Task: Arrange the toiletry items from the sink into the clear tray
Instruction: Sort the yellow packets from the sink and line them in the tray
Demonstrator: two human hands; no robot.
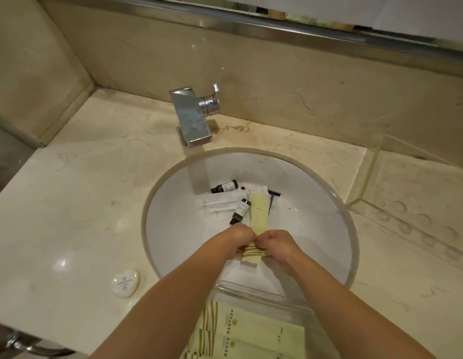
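- Head view: left hand (237, 239) and right hand (275, 243) are both pinching the near end of a yellow packet (257, 216) over the sink (336, 203).
- Bottles (240, 211) and white sachets (220, 203) are lying in the sink.
- Clear tray (406, 203) is sitting at far right.

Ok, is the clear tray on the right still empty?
Empty, as far as shown. The clear tray shows only bare counter through its base; its right end runs out of frame. The bottles lie in the sink.

Faucet (191, 117) overhangs sink (158, 203) far rim; bottles (240, 212) & packets (217, 206) crowd basin centre. Table (82, 203) left bare except soap (126, 282); clear tray (417, 203) right open.
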